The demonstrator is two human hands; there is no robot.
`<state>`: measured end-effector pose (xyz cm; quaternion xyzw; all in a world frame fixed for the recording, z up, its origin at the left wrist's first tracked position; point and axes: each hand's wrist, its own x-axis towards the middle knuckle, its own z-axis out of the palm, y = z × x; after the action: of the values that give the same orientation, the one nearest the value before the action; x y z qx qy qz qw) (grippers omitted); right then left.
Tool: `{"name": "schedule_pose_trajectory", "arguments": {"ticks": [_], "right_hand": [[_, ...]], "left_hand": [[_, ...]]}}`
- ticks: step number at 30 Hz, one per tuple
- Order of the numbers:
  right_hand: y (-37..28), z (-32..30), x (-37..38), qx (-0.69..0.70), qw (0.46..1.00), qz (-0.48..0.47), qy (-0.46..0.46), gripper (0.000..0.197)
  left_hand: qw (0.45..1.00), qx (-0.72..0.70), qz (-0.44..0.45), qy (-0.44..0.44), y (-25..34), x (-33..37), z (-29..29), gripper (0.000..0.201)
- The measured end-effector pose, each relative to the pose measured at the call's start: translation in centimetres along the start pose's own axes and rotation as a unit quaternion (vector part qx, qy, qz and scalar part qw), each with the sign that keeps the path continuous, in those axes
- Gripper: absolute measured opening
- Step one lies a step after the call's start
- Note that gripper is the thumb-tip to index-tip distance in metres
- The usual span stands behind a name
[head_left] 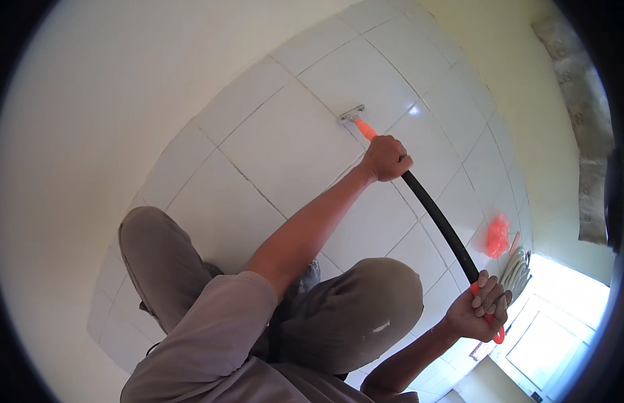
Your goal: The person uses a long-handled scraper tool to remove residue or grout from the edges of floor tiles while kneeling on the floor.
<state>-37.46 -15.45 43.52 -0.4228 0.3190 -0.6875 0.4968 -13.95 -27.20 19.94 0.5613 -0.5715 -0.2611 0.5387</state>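
a long-handled scraper (pixel 438 213) is held by both hands over white floor tiles (pixel 258 138), and by it all other places can be told. its long axis is laid aslant: the metal blade (pixel 353 113) is pointed away from the body, at the far left end, and the red end grip (pixel 499 334) is set at the near right end, out past the bent right knee (pixel 386 295). the black handle is seen as bowed, though that may be lent by the lens.

the forward part, just behind the orange collar (pixel 366 129), is gripped by the left hand (pixel 387 160), closed in a fist. the red end grip is wrapped by the right hand (pixel 483 309), fingers curled round it. so the blade lies ahead and slightly left of the left hand, which is much the nearer; the right hand is placed well apart from it, at the opposite end. whether the blade is pressed flat or partly lifted cannot be told.

to the right of the scraper's handle, a crumpled red plastic bag (pixel 498 236) and a pale coil (pixel 516 275) are seen.
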Motion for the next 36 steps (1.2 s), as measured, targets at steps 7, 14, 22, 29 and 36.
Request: {"name": "schedule_pose_trajectory", "arguments": {"ticks": [7, 14, 22, 29, 36], "right_hand": [[0.0, 1.9, 0.6, -0.012, 1.000, 0.006, -0.013, 0.026], [-2.5, -0.2, -0.3, -0.021, 1.000, -0.001, 0.016, 0.029], [2.0, 4.3, -0.5, 0.017, 0.999, 0.013, -0.031, 0.027], [3.3, 3.7, -1.3, -0.013, 0.999, -0.043, -0.020, 0.020], [6.6, 9.0, 0.9, 0.051, 0.993, 0.037, -0.098, 0.025]], "left_hand": [[0.999, 0.019, -0.032, -0.013, 0.1, 0.5, -1.9, 0.032], [0.998, 0.010, -0.029, -0.062, 1.9, -1.4, 0.3, 0.031], [0.998, 0.057, -0.024, -0.018, -1.0, 2.1, -6.8, 0.030], [0.995, 0.016, 0.083, 0.050, -2.6, 2.6, -5.6, 0.031], [0.959, 0.277, 0.067, 0.004, -4.7, 5.7, -14.7, 0.038]]}}
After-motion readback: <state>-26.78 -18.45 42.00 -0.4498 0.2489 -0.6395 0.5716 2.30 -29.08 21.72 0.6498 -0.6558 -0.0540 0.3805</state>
